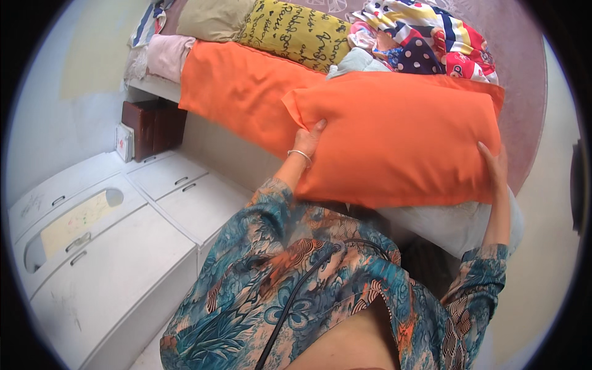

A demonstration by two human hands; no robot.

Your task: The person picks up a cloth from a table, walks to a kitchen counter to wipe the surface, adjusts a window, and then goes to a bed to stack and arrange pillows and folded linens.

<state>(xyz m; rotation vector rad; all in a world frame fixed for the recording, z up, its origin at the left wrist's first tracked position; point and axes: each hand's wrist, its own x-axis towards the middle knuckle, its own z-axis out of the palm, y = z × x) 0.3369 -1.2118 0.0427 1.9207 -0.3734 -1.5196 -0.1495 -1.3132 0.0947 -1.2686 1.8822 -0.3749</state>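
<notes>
A plump orange pillow (397, 143) is held level in front of me, one hand at each short side. My left hand (309, 140) grips its left side, thumb on top, near a pinched corner of the cloth; a light bracelet circles that wrist. On the right edge, my right hand (496, 164) presses with the thumb on top and the other fingers mostly hidden. Behind and to the left lies a second orange fabric piece (245, 88), flatter and creased, hanging over the bed's edge. Under the held pillow a whitish cushion or bedding (430, 222) shows.
On the bed (522, 106) lie a yellow pillow (296, 32) bearing writing, a beige pillow (212, 18), a pink pillow (170, 58) and a heap of patterned cloth (425, 41). White cabinets (115, 273) with handles stand at left, with a dark brown box (155, 125) beyond.
</notes>
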